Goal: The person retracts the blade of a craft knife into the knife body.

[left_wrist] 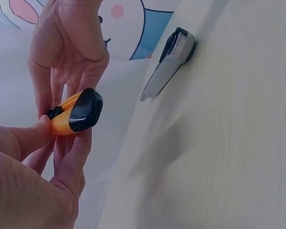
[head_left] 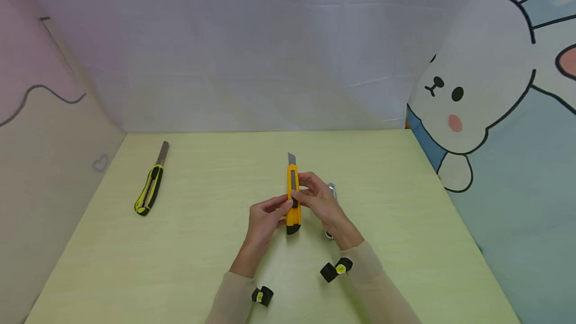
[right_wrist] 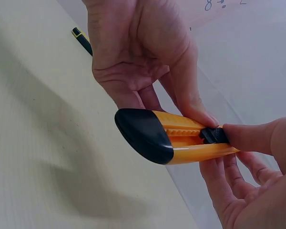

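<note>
Both hands hold an orange box cutter (head_left: 294,218) in mid-air over the table, its blade (head_left: 291,158) out and pointing away toward the back wall. My left hand (head_left: 264,221) pinches the lower body between thumb and fingers. From the other side my right hand (head_left: 323,201) grips it, the thumb at the black slider (right_wrist: 213,135). A black cap (left_wrist: 86,110) closes the handle's near end. Beneath the right hand lies a silver-grey cutter (left_wrist: 170,62), partly hidden in the head view.
A green-and-black box cutter (head_left: 150,189) lies at the table's left with its blade out. The pale yellow table (head_left: 202,264) meets a white cloth wall (head_left: 252,64) at the back. A rabbit-printed panel (head_left: 486,114) stands on the right.
</note>
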A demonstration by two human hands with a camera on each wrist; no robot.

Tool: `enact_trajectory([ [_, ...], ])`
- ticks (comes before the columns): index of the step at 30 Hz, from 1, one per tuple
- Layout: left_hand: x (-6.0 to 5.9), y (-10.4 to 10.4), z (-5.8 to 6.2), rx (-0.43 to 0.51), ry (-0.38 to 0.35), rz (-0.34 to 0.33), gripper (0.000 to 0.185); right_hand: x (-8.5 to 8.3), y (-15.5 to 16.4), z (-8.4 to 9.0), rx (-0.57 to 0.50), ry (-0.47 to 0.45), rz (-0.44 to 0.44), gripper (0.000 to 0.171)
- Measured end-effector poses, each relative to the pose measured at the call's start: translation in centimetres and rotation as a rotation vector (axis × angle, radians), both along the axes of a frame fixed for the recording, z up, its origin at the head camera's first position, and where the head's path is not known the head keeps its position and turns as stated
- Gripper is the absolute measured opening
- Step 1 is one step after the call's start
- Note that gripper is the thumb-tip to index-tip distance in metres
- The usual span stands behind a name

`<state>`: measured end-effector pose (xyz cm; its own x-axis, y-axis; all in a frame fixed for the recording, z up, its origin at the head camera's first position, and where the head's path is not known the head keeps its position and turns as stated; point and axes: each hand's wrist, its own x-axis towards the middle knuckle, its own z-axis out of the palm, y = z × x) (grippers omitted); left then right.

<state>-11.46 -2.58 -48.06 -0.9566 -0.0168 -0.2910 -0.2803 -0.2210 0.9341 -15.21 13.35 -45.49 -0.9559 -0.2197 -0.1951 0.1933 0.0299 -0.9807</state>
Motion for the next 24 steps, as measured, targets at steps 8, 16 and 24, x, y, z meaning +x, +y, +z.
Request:
enact_trajectory([
  [8, -0.1, -0.1, 0.0, 0.012, -0.019, 0.011, 0.033, 0.0, -0.1, -0.1, 0.001, 0.001, 0.002, 0.042],
  [16, -0.3, -0.8, 0.2, 0.029, 0.000, 0.004, 0.036, 0.2, -0.5, -0.2, -0.006, -0.009, 0.005, 0.050],
  [24, -0.7, -1.0, 0.2, 0.041, 0.006, 0.011, 0.039, 0.2, -0.6, -0.4, 0.048, 0.020, -0.010, 0.049],
])
